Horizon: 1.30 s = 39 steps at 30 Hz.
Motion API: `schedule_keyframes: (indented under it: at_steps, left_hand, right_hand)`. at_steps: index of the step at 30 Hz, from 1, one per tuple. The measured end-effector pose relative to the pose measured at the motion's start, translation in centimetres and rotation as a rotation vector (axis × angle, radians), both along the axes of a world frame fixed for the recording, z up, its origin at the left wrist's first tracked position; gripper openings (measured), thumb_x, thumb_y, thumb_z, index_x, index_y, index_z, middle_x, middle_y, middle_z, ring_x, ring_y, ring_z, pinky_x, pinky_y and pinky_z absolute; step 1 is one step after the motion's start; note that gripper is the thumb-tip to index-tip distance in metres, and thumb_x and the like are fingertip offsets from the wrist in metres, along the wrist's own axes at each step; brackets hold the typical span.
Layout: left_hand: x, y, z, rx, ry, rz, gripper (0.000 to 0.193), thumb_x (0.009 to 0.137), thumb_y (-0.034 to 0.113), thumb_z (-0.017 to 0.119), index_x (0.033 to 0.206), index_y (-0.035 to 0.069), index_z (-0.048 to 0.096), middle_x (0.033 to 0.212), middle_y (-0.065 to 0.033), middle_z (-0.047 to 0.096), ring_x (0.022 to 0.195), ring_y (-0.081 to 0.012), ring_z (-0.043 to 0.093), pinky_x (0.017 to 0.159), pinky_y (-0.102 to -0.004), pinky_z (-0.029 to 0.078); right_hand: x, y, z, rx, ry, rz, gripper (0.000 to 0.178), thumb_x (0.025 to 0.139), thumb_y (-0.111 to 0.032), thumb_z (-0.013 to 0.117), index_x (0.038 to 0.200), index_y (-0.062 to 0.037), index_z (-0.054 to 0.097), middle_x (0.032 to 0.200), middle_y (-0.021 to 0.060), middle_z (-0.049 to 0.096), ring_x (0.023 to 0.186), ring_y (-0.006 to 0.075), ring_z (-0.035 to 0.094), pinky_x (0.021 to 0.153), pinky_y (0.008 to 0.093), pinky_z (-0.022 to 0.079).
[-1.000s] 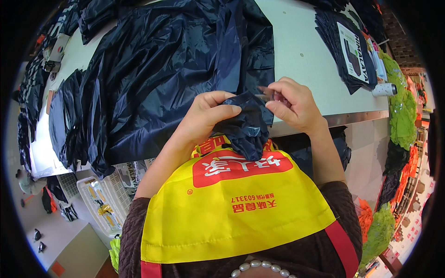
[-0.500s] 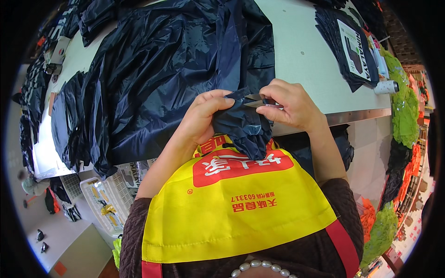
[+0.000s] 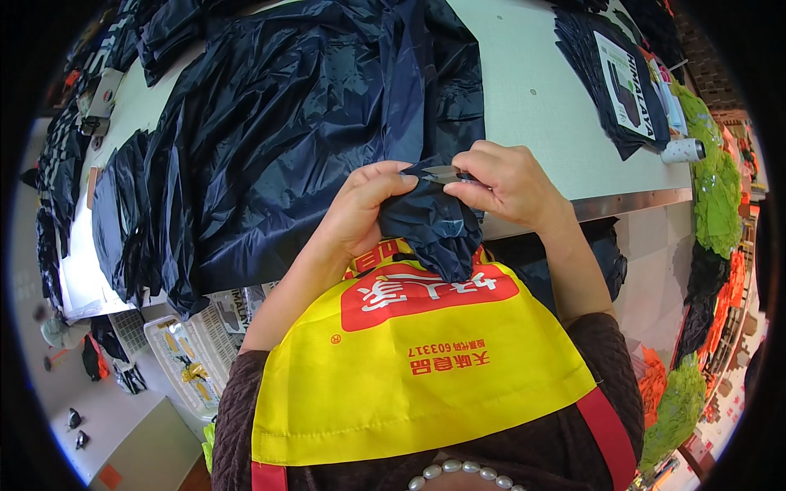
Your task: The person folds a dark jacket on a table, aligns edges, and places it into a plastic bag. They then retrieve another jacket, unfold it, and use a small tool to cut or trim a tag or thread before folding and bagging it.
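Dark navy, shiny thin fabric (image 3: 286, 123) spreads in folds over the table, and a bunched part of it (image 3: 434, 229) hangs over the front edge before me. My left hand (image 3: 356, 204) pinches this fabric between thumb and fingers. In my right hand (image 3: 516, 184) is a pair of small metal thread snips (image 3: 440, 171), held between thumb and fingers. Their blades point left and meet the fabric just beside my left thumb. The exact spot at the blade tips is too small to make out.
The pale table (image 3: 532, 123) has a metal front edge at right. A stack of dark folded pieces with a printed card (image 3: 618, 82) lies there, next to a thread spool (image 3: 683, 151). Lime-green fabric (image 3: 714, 196) hangs beyond. A white plastic basket (image 3: 176, 360) stands low at left.
The snips have shifted slightly left, closer to my left thumb, and their blades look nearer together. My left hand keeps its pinch on the fabric.
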<state>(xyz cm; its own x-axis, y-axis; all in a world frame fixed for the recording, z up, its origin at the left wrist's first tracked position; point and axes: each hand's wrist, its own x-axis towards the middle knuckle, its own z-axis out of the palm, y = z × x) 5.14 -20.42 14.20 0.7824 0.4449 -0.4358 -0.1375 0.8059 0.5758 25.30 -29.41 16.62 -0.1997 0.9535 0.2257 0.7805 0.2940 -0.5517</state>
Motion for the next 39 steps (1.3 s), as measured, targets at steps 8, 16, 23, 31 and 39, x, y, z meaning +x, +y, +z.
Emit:
schedule_keyframes:
  at_steps: [8,16,23,31,39]
  left_hand:
    - [0.0,0.0,-0.5,-0.055,-0.053,0.011,0.013,0.083,0.004,0.057,0.093,-0.003,0.060,0.086,-0.0116,0.068,0.075,-0.0178,0.068,0.072,-0.0282,0.056]
    - [-1.7,2.0,-2.0,0.348,-0.082,-0.221,0.034,0.070,0.000,0.072,0.102,0.002,0.059,0.095,-0.0048,0.062,0.085,-0.0115,0.060,0.080,-0.0241,0.049]
    - [-2.3,-0.2,-0.2,1.135,0.595,-0.035,0.057,0.060,0.006,0.077,0.108,0.004,0.046,0.095,-0.0102,0.055,0.092,-0.0170,0.054,0.084,-0.0277,0.043]
    - [-4.0,6.1,-4.4,1.472,0.705,0.546,0.023,0.067,-0.013,0.052,0.084,0.001,0.053,0.068,-0.0023,0.051,0.065,-0.0116,0.049,0.060,-0.0223,0.041]
    - [-2.5,1.5,-3.9,1.144,0.469,0.243,0.026,0.071,-0.001,0.069,0.085,0.005,0.048,0.077,0.0007,0.047,0.072,-0.0083,0.045,0.065,-0.0232,0.039]
  right_hand:
    - [2.3,0.1,-3.4,-0.075,0.759,-0.176,0.023,0.081,-0.026,0.067,0.091,-0.0058,0.060,0.073,-0.0007,0.057,0.058,0.0067,0.046,0.053,0.0206,0.038]
    - [-2.7,1.7,-6.3,-0.261,0.880,-0.101,0.026,0.067,-0.009,0.077,0.087,-0.0057,0.060,0.072,-0.0041,0.051,0.065,0.0051,0.041,0.061,0.0197,0.036]
    - [-4.5,5.2,-4.0,0.307,0.334,-0.386,0.027,0.067,-0.018,0.078,0.073,-0.0057,0.054,0.062,0.0032,0.050,0.059,0.0184,0.049,0.053,0.0310,0.040]
    - [-10.3,5.6,-4.8,-0.185,0.733,-0.107,0.026,0.079,-0.019,0.070,0.077,-0.0023,0.050,0.064,0.0071,0.052,0.061,0.0141,0.054,0.057,0.0315,0.042]
    - [-7.4,10.4,-6.8,0.336,0.687,-0.553,0.012,0.069,0.005,0.058,0.077,0.0001,0.050,0.069,0.0190,0.057,0.066,0.0361,0.059,0.056,0.0366,0.045]
